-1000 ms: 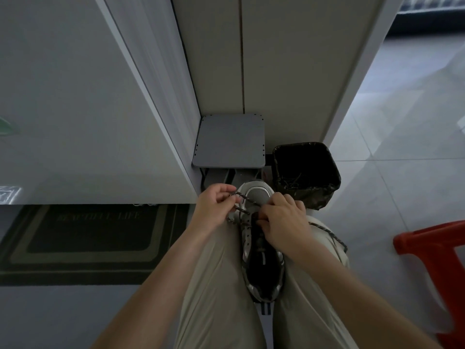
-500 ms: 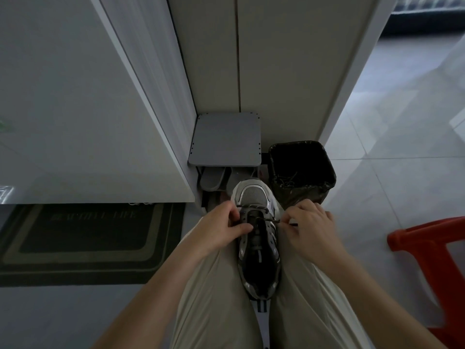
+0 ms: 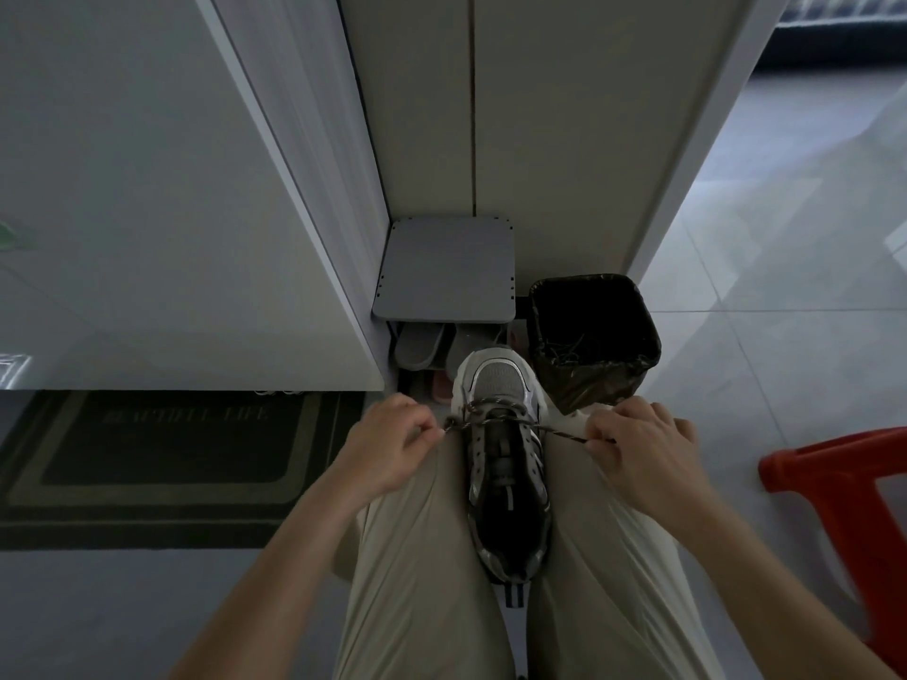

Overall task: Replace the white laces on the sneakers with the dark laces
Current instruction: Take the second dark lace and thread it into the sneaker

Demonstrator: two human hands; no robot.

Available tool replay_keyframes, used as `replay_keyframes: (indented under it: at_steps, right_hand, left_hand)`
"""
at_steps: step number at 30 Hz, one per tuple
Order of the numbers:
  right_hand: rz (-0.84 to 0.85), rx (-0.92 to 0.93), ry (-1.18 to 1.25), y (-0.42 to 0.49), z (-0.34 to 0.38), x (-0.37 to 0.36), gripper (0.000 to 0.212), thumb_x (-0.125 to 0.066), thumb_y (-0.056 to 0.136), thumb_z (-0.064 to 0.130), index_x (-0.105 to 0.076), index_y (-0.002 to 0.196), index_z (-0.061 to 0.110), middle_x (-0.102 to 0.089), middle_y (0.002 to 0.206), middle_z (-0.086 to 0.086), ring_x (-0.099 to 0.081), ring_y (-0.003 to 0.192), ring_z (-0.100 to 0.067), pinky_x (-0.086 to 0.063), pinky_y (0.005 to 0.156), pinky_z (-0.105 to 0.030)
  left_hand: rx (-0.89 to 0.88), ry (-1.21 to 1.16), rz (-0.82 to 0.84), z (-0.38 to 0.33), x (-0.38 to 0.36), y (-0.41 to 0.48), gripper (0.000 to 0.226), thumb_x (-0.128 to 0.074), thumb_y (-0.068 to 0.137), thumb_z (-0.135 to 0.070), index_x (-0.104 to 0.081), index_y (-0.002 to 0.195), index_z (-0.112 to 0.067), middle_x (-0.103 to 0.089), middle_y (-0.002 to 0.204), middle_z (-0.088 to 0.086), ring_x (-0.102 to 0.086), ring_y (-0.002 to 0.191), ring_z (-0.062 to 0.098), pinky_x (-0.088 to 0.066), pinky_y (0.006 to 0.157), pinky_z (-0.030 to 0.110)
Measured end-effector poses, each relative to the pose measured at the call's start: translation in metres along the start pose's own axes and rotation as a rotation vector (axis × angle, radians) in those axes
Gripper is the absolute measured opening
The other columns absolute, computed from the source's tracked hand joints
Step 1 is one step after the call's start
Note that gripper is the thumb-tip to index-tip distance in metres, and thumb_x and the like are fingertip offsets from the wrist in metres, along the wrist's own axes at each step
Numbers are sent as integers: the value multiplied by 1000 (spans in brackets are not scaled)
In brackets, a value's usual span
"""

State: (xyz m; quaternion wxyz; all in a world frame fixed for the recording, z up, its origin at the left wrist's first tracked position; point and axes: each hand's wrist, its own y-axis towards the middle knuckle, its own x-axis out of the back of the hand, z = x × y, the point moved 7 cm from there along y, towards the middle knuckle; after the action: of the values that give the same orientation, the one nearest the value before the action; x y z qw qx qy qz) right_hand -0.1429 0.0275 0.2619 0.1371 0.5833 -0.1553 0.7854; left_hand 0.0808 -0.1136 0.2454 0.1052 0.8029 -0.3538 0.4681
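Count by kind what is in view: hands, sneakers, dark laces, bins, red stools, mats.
hands: 2, left hand and right hand
sneaker: 1
dark lace: 1
bin: 1
red stool: 1
mat: 1
total: 7

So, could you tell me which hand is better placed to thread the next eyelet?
Probably left: the left hand pinches the lace right beside the sneaker; the right hand holds it farther out.

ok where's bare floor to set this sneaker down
Bare tile lies between the bin and the red stool; more bare floor on the near side of the doormat. It is crowded ahead of the sneaker: slippers under the grey shelf, with the bin beside them.
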Motion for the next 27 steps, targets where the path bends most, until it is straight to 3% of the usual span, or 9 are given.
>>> replay_keyframes:
  at_steps: [7,11,14,17,21,24,27]
  right_hand:
    - [36,-31,-12,-2,-8,1,9,-47,91,35,-54,87,37,-38,99,14,-39,99,-14,-15,80,-26]
    - [41,-46,-16,-4,-12,3,9,-48,92,35,-56,87,36,-40,97,16,-39,97,-12,-18,81,-27]
    - [29,-33,21,-6,-11,8,11,-51,90,34,-55,80,33,-51,85,18,-47,86,-10,-23,80,-28]
    - [32,-83,225,-4,-16,20,17,-62,84,38,-55,70,33,-57,65,15,-51,66,-1,-34,76,-29]
    - [1,-189,477,0,-23,45,16,-72,78,33,-62,68,25,-61,52,7,-53,50,-8,-40,53,-22]
    - [26,-203,742,4,-11,54,9,-69,82,22,-66,75,18,-67,57,3,-42,40,-5,-36,42,-13]
    - [42,-215,1146,11,10,56,3,-64,85,8,-66,83,7,-67,63,-5,-44,49,-9,-39,47,-15]
  left_hand:
    - [51,-53,36,28,14,-22,22,-53,90,-36,-48,68,-36,-49,86,-15,-49,86,3,-43,78,27]
    - [77,-80,40,32,17,-31,22,-54,90,-33,-51,68,-33,-51,80,-13,-51,78,0,-43,75,25]
    - [103,-146,55,27,17,-32,18,-54,91,-31,-58,74,-27,-58,74,-9,-54,67,-1,-42,66,21]
    - [179,-277,39,25,29,-32,20,-54,91,-32,-62,77,-20,-61,71,-2,-55,63,7,-44,63,20]
    - [208,-233,-34,30,48,-27,22,-54,91,-34,-64,84,-16,-64,83,9,-59,75,18,-48,73,31]
    - [137,-78,-97,13,48,-16,17,-55,91,-32,-63,100,-20,-61,97,-7,-56,90,7,-47,85,27]
    - [11,-130,-234,-38,41,-9,12,-58,89,-30,-64,96,-22,-57,90,-14,-53,83,-2,-42,77,16]
